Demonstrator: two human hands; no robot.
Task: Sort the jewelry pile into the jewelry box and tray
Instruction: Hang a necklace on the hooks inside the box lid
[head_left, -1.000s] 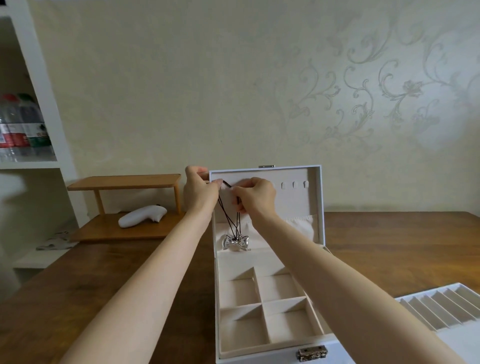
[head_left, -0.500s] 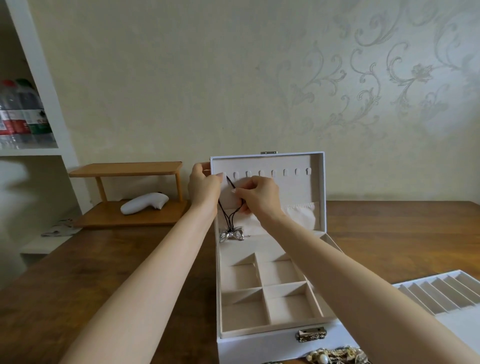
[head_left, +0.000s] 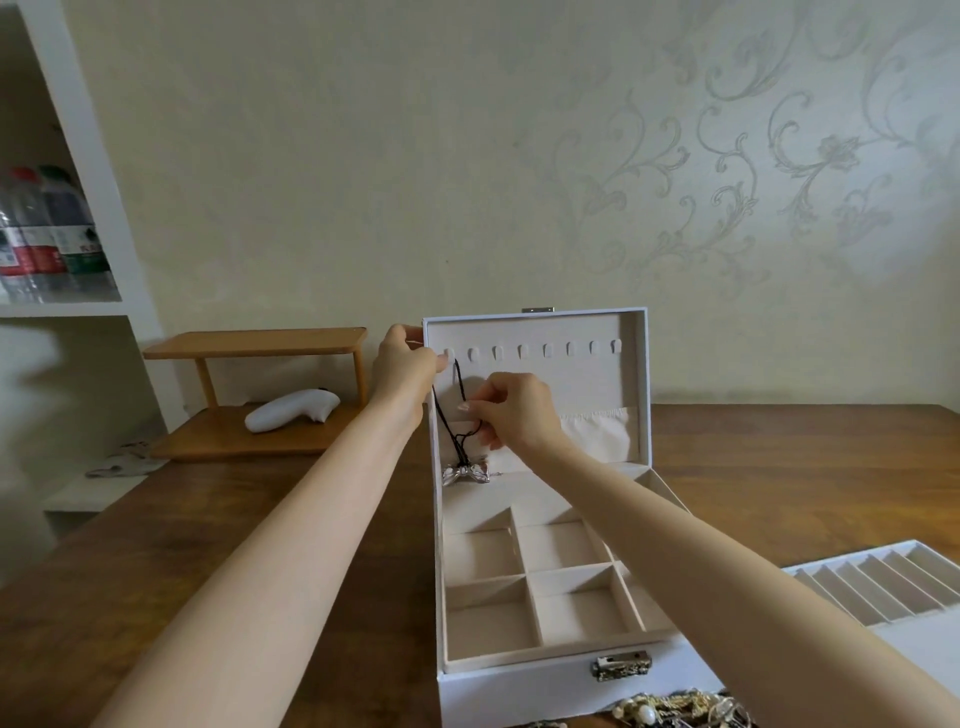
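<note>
The left hand grips the jewelry box lid; the right hand beside it pinches the necklace by its cord, bow dangling below. Light, limp, tangle-prone, I'd say: hold the cord, not the bow.

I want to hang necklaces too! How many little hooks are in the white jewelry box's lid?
8 small beige hooks, in one row across the top of the open lid, leftmost beside the left hand. None looks hidden.

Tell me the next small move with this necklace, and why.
Probably ease the right hand off the cord: it already seems to hang from the leftmost hook, where the left hand holds it, pendant low in the lid.
</note>
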